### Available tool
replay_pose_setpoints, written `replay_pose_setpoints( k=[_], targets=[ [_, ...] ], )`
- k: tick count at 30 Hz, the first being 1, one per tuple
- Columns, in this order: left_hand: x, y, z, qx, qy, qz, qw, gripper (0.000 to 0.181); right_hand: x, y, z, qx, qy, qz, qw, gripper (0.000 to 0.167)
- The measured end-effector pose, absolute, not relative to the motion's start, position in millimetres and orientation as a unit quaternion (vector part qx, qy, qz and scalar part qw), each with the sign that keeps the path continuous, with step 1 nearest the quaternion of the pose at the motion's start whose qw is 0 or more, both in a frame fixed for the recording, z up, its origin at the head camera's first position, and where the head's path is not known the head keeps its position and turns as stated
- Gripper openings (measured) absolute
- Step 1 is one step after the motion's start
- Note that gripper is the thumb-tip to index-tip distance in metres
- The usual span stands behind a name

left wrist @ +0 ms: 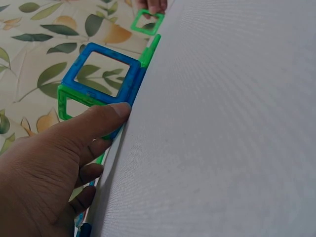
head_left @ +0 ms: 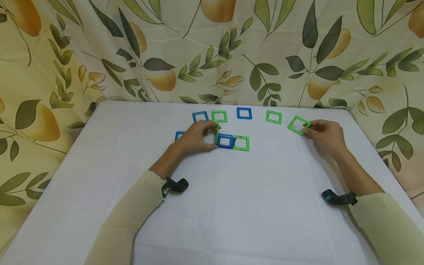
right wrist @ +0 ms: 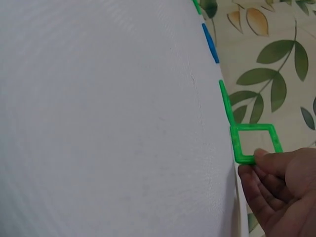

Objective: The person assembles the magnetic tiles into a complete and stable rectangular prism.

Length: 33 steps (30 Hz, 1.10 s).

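My left hand point(head_left: 196, 138) holds an upright green square magnetic tile point(head_left: 217, 134) between thumb and fingers. Joined beside it are blue tiles point(head_left: 226, 141), one of which stands up as a blue square point(left wrist: 133, 81) in the left wrist view. A flat green tile point(head_left: 241, 143) adjoins them on the right. Toward the table's back right, my right hand point(head_left: 326, 136) pinches another green square tile point(head_left: 298, 125) by its edge, held tilted. In the right wrist view, thumb and fingertips meet on this tile's frame point(right wrist: 244, 159). The left fingertips are partly hidden behind the upright tile.
Along the back edge of the white table point(head_left: 258, 206) lie a blue tile point(head_left: 200, 116), a green tile point(head_left: 219, 116), another blue tile point(head_left: 244, 113) and a green tile point(head_left: 274, 117). One more blue tile point(head_left: 179, 134) is partly hidden behind my left hand. A patterned cloth point(head_left: 205, 51) hangs behind.
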<state>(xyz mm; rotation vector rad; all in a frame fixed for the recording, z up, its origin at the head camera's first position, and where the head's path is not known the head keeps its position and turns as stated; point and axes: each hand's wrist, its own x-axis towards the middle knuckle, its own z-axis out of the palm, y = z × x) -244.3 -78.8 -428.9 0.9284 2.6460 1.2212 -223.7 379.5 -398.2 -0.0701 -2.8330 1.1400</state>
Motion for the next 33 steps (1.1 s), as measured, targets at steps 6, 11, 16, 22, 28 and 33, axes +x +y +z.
replay_pose_setpoints(
  k=[6, 11, 16, 22, 28, 33],
  targets=[
    [-243.9, -78.4, -428.7, 0.305, 0.864, 0.399, 0.043, 0.060, -220.2, 372.4, -398.8, -0.018, -0.928, 0.370, 0.044, 0.038],
    [-243.4, -78.4, -428.4, 0.303, 0.865, 0.398, 0.044, 0.060, -215.9, 364.7, -397.5, -0.009, -0.926, 0.375, 0.046, 0.036],
    [-243.8, -78.2, -428.9, 0.302, 0.865, 0.398, 0.044, 0.059, -211.9, 356.4, -396.9, 0.001, -0.928, 0.369, 0.054, 0.034],
    [-242.6, -77.5, -429.0, 0.298, 0.867, 0.397, 0.047, 0.060, -207.1, 346.6, -397.3, 0.017, -0.929, 0.364, 0.058, 0.031],
    [-242.2, -77.8, -427.9, 0.300, 0.867, 0.395, 0.046, 0.060, -204.0, 336.3, -396.4, 0.033, -0.928, 0.366, 0.056, 0.034],
    [-242.7, -78.2, -427.6, 0.301, 0.868, 0.393, 0.043, 0.061, -200.9, 327.5, -394.8, 0.036, -0.929, 0.363, 0.060, 0.031]
  ],
)
